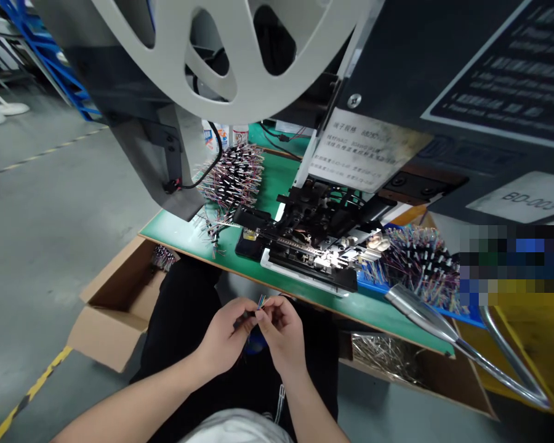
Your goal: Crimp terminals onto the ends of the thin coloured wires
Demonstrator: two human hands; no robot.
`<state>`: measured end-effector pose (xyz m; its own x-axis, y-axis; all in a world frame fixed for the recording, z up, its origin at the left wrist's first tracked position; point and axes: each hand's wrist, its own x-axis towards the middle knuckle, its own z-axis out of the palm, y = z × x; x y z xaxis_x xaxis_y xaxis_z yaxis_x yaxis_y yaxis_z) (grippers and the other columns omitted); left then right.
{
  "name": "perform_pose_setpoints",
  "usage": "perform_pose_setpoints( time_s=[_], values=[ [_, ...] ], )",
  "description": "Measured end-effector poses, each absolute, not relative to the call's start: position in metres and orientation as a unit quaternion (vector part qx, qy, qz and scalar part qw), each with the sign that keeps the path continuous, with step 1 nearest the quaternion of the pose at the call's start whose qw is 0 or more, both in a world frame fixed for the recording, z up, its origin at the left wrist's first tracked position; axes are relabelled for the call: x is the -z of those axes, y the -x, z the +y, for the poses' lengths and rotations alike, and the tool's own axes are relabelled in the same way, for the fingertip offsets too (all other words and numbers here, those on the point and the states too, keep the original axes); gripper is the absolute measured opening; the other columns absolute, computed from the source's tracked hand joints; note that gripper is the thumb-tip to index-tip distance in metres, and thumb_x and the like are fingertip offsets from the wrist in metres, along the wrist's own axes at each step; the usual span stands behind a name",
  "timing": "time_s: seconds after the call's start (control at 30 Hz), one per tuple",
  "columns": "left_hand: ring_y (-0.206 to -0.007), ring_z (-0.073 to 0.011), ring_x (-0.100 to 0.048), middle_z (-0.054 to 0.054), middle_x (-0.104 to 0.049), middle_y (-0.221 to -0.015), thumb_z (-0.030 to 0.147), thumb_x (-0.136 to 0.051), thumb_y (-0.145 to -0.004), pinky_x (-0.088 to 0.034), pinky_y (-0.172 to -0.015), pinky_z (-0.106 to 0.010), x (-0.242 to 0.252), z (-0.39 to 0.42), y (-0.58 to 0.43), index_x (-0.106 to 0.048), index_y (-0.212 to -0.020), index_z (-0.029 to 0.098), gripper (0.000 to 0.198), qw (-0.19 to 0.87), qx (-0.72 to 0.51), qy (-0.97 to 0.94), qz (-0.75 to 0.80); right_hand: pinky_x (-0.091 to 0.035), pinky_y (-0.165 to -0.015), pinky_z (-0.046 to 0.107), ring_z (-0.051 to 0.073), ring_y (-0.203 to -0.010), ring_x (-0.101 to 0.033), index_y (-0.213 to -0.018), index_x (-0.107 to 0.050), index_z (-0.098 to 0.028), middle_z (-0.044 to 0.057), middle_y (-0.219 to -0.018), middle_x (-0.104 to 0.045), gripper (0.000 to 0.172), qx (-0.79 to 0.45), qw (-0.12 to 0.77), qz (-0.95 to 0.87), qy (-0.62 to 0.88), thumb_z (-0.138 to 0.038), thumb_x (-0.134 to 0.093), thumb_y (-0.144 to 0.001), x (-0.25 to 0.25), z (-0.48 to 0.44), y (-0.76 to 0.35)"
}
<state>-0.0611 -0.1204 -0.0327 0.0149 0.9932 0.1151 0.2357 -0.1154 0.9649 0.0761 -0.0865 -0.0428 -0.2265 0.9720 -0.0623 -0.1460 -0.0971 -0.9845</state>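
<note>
**Head view:** one worn camera looked forward and down over the person's lap at a workbench.

**Wires in hand:** a thin bundle of multicoloured insulated wires (260,301) stood at lower centre of the frame, just above the meeting hands.

**Left hand:** the bare left hand (224,338) came in from the lower left and held the lower part of the bundle.

**Right hand:** the bare right hand (282,335) came in from the lower centre and met the left hand at the bundle.

**Fingers:** the fingers (270,306) of both hands were closed narrowly, pinching the wires between them.

**Table:** a green-topped table (198,231) ran across the middle of the frame, just beyond the hands.

**Machine:** a black metal crimping mechanism (314,243) sat on the table at centre, below a large pale grey spoked reel (166,55) at upper left.

**Finished bundles:** a bristling mass of black-tipped coloured wires (233,181) lay on the table behind the mechanism, and another (418,267) lay in a blue tray at right.

**Beside the table:** an open brown cardboard box (113,314) stood on the grey concrete floor (41,154) at left. A chrome curved metal tube (420,311) crossed the lower right of the frame.
</note>
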Motion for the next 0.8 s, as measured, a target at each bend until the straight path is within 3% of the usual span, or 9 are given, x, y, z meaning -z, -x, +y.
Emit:
perform_pose_setpoints(
  time_s=[0.1, 0.33, 0.53, 0.67, 0.8],
  values=[
    [-0.082, -0.0151, -0.058, -0.007, -0.055, -0.104, 0.028, -0.053, -0.095, -0.05, -0.067, -0.025, 0.036, -0.117, 0.062, -0.062, -0.089, 0.018, 0.015, 0.459, -0.477, -0.546, 0.513, -0.039, -0.053, 0.022, 0.011, -0.057, -0.043, -0.081, -0.063, -0.018, -0.002, -0.066, -0.053, 0.02, -0.604, 0.45, -0.503, 0.425, -0.035, -0.071, -0.083, 0.039, -0.083, -0.076],
    [-0.069, -0.0141, -0.055, 0.0, -0.057, -0.074, 0.022, -0.056, -0.092, -0.043, -0.065, -0.024, 0.037, -0.116, 0.066, -0.066, -0.086, 0.019, 0.012, 0.376, -0.422, -0.61, 0.555, -0.042, -0.055, 0.023, 0.012, -0.061, -0.049, -0.08, -0.062, -0.018, 0.0, -0.071, -0.057, 0.017, -0.557, 0.48, -0.51, 0.447, -0.032, -0.067, -0.085, 0.046, -0.086, -0.076],
    [-0.074, -0.0166, -0.064, -0.003, -0.07, -0.083, 0.02, -0.055, -0.092, -0.047, -0.069, -0.025, 0.036, -0.118, 0.062, -0.068, -0.095, 0.02, 0.013, 0.381, -0.369, -0.631, 0.566, -0.047, -0.057, 0.024, 0.013, -0.06, -0.054, -0.079, -0.061, -0.019, -0.001, -0.07, -0.06, 0.018, -0.565, 0.491, -0.491, 0.446, -0.034, -0.068, -0.086, 0.048, -0.086, -0.078],
    [-0.071, -0.0164, -0.066, -0.002, -0.069, -0.078, 0.02, -0.053, -0.092, -0.05, -0.067, -0.025, 0.041, -0.117, 0.06, -0.067, -0.094, 0.02, 0.015, 0.405, -0.391, -0.6, 0.569, -0.049, -0.058, 0.025, 0.014, -0.061, -0.057, -0.074, -0.058, -0.019, 0.0, -0.07, -0.062, 0.024, -0.576, 0.521, -0.449, 0.442, -0.037, -0.07, -0.085, 0.057, -0.092, -0.078],
    [-0.07, -0.0165, -0.068, -0.003, -0.07, -0.08, 0.024, -0.054, -0.092, -0.053, -0.066, -0.025, 0.044, -0.117, 0.057, -0.066, -0.094, 0.018, 0.014, 0.426, -0.428, -0.56, 0.567, -0.048, -0.058, 0.025, 0.012, -0.059, -0.052, -0.071, -0.055, -0.019, -0.002, -0.066, -0.054, 0.028, -0.603, 0.541, -0.402, 0.427, -0.038, -0.069, -0.085, 0.07, -0.102, -0.073]
  ],
)
